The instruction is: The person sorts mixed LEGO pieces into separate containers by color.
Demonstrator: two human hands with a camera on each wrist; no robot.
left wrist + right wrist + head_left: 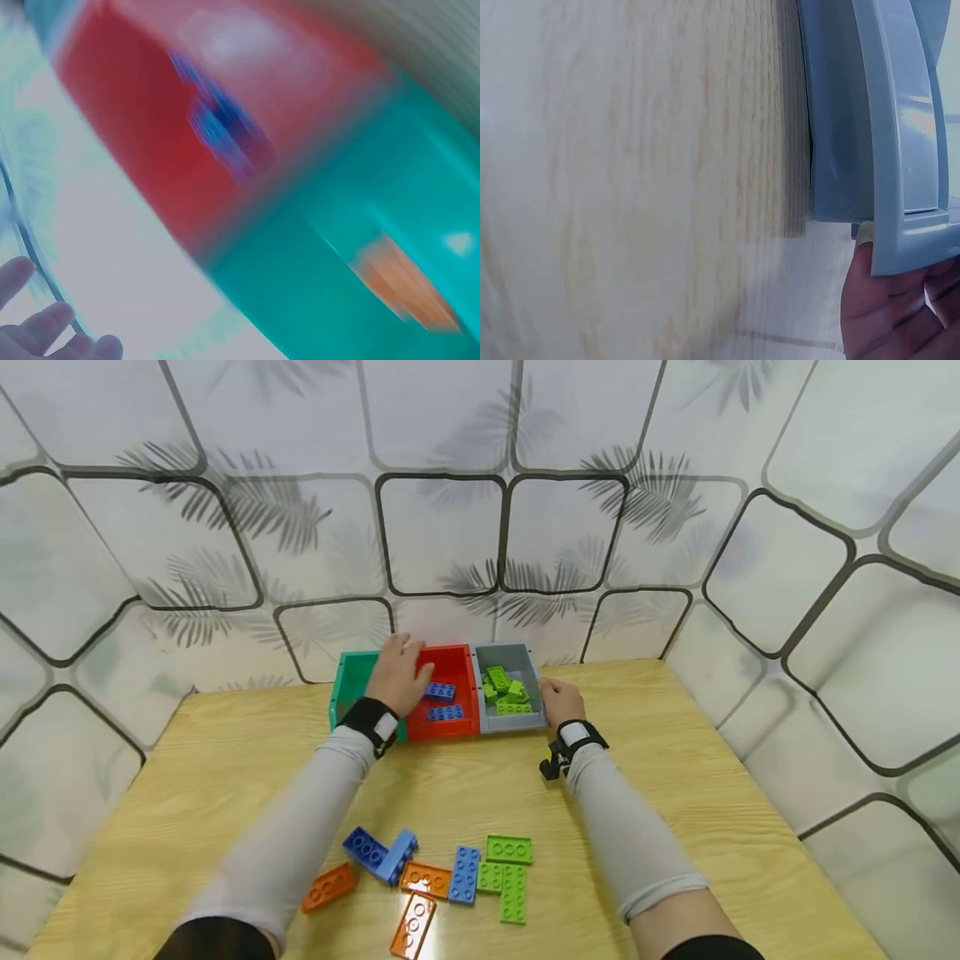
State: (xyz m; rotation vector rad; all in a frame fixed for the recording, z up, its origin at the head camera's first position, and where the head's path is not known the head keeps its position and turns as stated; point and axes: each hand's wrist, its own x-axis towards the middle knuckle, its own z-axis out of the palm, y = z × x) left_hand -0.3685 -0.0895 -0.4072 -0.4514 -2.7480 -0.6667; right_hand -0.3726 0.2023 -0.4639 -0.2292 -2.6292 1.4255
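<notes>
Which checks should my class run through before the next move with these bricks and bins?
1. Bins side by side: ok; green bin, red bin and gray bin stand in a row.
2. One color per bin: ok as far as visible; orange brick in green, blue bricks in red, lime bricks in gray.
3. Left hand free: ok; no brick shows in its fingers.
4. Right hand free: not ok; it grips the gray bin's edge.
5. Table cleared: not ok; loose bricks in blue, orange and lime lie on it.
6. Brick count in green bin: cannot tell; left hand covers part, left wrist view is blurred.
</notes>
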